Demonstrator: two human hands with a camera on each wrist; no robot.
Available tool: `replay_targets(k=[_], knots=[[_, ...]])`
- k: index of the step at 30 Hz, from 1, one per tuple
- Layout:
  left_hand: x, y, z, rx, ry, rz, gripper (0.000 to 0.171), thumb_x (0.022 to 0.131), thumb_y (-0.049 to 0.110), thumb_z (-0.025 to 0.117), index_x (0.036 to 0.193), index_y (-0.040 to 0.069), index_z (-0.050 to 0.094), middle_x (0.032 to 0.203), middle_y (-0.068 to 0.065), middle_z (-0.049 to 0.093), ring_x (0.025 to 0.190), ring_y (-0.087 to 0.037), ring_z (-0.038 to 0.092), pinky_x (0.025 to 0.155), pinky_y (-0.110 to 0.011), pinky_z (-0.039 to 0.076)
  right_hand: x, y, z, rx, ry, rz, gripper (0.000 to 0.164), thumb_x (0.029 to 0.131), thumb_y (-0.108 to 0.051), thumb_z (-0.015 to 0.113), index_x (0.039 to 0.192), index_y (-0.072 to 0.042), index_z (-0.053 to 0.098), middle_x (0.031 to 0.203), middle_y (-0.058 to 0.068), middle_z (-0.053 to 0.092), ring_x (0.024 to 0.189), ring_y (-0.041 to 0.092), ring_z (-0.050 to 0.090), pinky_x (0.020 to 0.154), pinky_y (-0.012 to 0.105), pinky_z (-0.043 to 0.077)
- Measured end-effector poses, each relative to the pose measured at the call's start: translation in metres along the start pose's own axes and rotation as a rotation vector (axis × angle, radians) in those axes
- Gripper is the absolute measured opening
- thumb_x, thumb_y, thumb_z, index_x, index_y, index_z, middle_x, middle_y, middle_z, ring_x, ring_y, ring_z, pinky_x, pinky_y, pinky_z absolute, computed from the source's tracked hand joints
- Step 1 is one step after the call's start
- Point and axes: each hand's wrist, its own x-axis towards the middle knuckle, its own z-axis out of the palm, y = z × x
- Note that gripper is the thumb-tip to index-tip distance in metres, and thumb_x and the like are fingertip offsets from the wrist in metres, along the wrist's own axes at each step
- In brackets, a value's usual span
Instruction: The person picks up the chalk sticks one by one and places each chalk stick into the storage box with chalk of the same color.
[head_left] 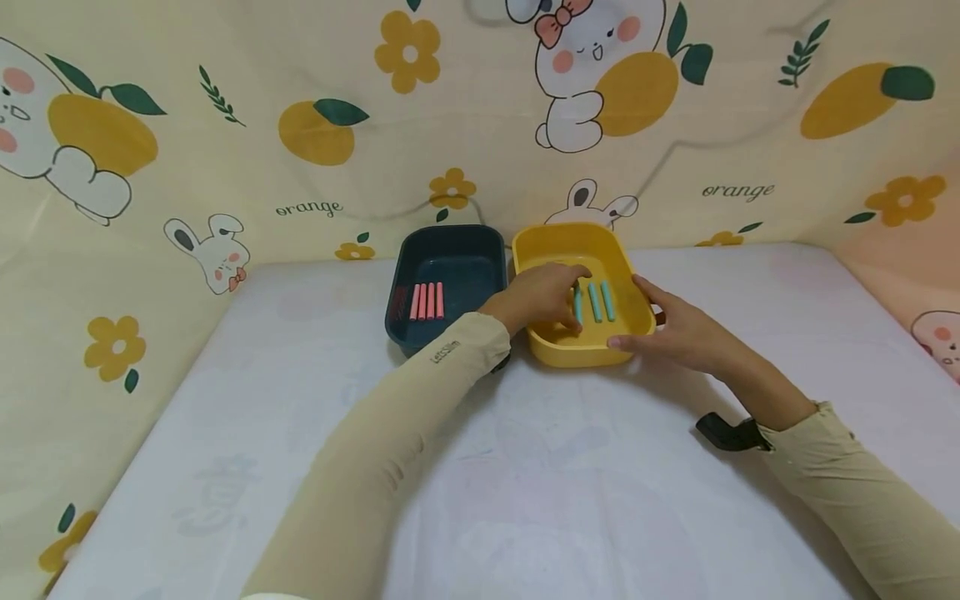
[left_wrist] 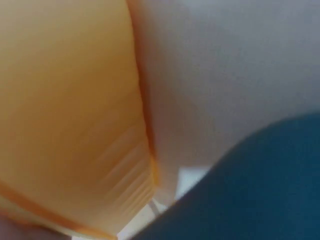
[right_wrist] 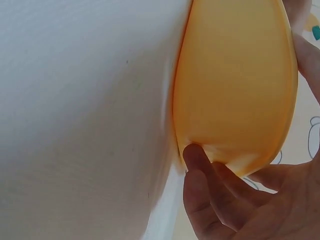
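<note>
In the head view, my left hand (head_left: pixel 546 293) reaches over the near left rim into the yellow basket (head_left: pixel 581 357). Its finger and thumb are at the two ends of the leftmost teal chalk stick (head_left: pixel 578 307), which they appear to pinch. Beside it, two more teal chalk sticks (head_left: pixel 601 302) lie side by side on the basket floor. My right hand (head_left: pixel 678 333) holds the basket's right end, thumb at the near corner and fingers along the side. The right wrist view shows its curled fingers (right_wrist: pixel 197 165) against the basket's outer wall; the left wrist view does not show the left fingertips.
Just left of the yellow basket stands a dark blue basket (head_left: pixel 450 232), with several pink chalk sticks (head_left: pixel 427 302) in a row inside. Both baskets stand on a white-covered table (head_left: pixel 480 467), close to a patterned cloth (head_left: pixel 480 125) behind.
</note>
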Motion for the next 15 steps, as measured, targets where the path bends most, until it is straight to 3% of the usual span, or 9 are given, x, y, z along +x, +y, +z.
replay_targets(k=[8, 15], knots=[[0.008, 0.0, 0.001, 0.0, 0.025, -0.017, 0.085, 0.083, 0.048, 0.078, 0.153, 0.024, 0.036, 0.141, 0.005, 0.057, 0.123, -0.011, 0.054, 0.112, -0.029, 0.042, -0.001, -0.002, -0.001, 0.012, 0.005, -0.001, 0.114, 0.082, -0.062, 0.071, 0.161, -0.022, 0.0, 0.16, 0.022, 0.028, 0.133, 0.042, 0.04, 0.103, 0.063, 0.042], [0.013, 0.0, 0.003, 0.008, 0.009, -0.031, 0.084, 0.082, 0.049, 0.078, 0.152, 0.023, 0.039, 0.144, 0.005, 0.056, 0.127, -0.013, 0.052, 0.114, -0.031, 0.04, -0.002, 0.001, 0.001, 0.016, 0.01, 0.0, 0.114, 0.081, -0.063, 0.071, 0.161, -0.023, 0.0, 0.16, 0.021, 0.028, 0.133, 0.041, 0.04, 0.104, 0.061, 0.042]])
